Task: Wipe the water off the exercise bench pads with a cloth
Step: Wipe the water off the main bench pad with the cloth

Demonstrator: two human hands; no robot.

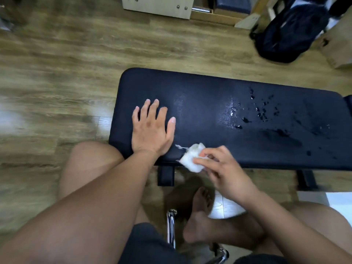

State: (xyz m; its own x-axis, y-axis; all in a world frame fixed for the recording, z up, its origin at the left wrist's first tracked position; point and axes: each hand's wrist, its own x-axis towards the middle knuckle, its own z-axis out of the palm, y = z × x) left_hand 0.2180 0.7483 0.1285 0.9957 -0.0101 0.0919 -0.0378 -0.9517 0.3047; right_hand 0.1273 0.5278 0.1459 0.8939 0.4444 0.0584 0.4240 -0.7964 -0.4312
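Two hands over a dark bench pad (209, 103): left hand (152, 130) pressed flat, fingers spread; right hand (222, 168) pinching a white cloth (190, 159) at the near edge. Water droplets (261, 111) lie right.

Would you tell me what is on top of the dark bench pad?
Water droplets on its right half, left hand flat at its left end, right hand pinching a white cloth at the near edge. Surface beneath hand and cloth is hidden.
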